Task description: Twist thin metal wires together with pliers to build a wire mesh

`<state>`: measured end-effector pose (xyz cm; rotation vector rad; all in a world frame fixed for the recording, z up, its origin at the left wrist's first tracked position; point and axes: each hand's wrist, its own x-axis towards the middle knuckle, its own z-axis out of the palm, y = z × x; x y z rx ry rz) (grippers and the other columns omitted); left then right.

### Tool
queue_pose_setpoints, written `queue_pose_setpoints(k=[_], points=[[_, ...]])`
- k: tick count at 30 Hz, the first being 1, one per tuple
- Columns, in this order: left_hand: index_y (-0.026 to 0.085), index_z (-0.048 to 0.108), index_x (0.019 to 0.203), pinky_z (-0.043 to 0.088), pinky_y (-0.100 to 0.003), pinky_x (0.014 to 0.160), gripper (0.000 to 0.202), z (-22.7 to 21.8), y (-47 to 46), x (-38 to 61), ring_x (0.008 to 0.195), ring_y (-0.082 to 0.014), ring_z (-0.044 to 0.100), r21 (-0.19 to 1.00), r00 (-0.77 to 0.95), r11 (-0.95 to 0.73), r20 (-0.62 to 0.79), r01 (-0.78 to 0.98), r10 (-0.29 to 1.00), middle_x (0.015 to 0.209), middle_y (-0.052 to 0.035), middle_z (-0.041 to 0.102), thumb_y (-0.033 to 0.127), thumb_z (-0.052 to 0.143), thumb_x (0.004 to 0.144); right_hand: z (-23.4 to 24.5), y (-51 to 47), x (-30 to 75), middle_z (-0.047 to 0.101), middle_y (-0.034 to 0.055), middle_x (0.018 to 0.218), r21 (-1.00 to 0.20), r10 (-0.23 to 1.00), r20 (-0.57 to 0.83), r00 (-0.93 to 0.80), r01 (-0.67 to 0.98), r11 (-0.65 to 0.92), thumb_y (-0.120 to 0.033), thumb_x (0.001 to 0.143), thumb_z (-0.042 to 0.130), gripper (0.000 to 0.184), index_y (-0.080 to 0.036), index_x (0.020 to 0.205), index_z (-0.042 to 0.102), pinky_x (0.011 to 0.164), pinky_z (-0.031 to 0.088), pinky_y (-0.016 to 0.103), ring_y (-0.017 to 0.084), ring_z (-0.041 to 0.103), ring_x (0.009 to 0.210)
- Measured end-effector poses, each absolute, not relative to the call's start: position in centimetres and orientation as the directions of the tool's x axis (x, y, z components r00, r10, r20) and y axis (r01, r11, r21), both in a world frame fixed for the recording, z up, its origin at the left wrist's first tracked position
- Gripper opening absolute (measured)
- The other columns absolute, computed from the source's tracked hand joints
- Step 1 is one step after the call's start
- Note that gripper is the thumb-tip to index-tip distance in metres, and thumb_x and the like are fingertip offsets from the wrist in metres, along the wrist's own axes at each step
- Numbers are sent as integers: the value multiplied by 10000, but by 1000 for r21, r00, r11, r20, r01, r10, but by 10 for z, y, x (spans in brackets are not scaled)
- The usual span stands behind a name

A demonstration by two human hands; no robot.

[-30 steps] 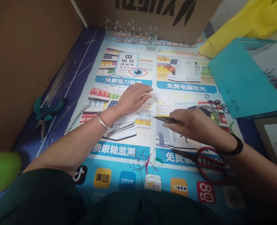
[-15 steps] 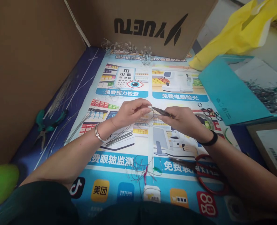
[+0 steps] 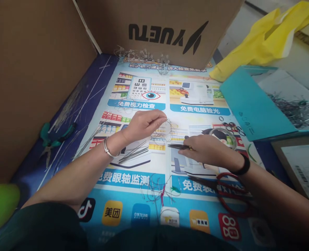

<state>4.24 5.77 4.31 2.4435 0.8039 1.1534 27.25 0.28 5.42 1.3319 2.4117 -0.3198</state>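
My left hand [image 3: 149, 123] is closed, thumb and forefinger pinching a thin bent wire [image 3: 171, 128]. The wire hangs in fine loops, hard to make out against the printed sheet. Lower and to the right, my right hand [image 3: 205, 148] grips dark needle-nose pliers [image 3: 175, 146], their tip pointing left and apart from the wire. Whether the jaws are parted cannot be made out. Beneath my left wrist lie several straight thin wires [image 3: 135, 153]. A clear round dish [image 3: 231, 134] sits just behind my right hand.
Red-handled scissors [image 3: 219, 191] lie by my right forearm, near tangled wire pieces [image 3: 157, 188]. Teal-handled pliers [image 3: 50, 137] rest at left. Cardboard walls [image 3: 154, 52] stand behind and left. At right are black rings [image 3: 233, 125] and a teal box [image 3: 251, 108] of metal pieces.
My right hand and the pliers have dropped away from my left fingertips, downward toward me. My left hand stays nearly in place, still pinching.
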Motion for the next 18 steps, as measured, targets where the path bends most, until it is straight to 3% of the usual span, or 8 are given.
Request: queue_pose_setpoints(k=[6, 12, 18], points=[[181, 622, 834, 425, -196, 546, 194, 40, 58, 42, 608, -81, 593, 456, 533, -805, 603, 381, 594, 721, -4, 675, 278, 468, 904, 58, 10, 254, 692, 113, 856, -12, 759, -430, -488, 844, 536, -496, 870, 351, 445, -178, 873, 661, 589, 388, 308, 252, 639, 764], [190, 626, 866, 436, -202, 575, 201, 39, 59, 41, 628, -89, 605, 470, 538, -796, 587, 382, 605, 734, -8, 681, 297, 460, 907, 60, 10, 251, 693, 116, 793, -42, 725, -419, -547, 809, 586, -457, 874, 385, 408, -171, 824, 671, 552, 354, 293, 243, 636, 710], [182, 623, 878, 452, -203, 606, 226, 41, 59, 41, 664, -95, 617, 563, 563, -753, 520, 339, 642, 782, -22, 685, 317, 444, 915, 67, -1, 257, 679, 67, 751, -189, 611, -469, -638, 748, 636, -488, 868, 407, 393, -197, 807, 665, 521, 291, 258, 193, 612, 661]])
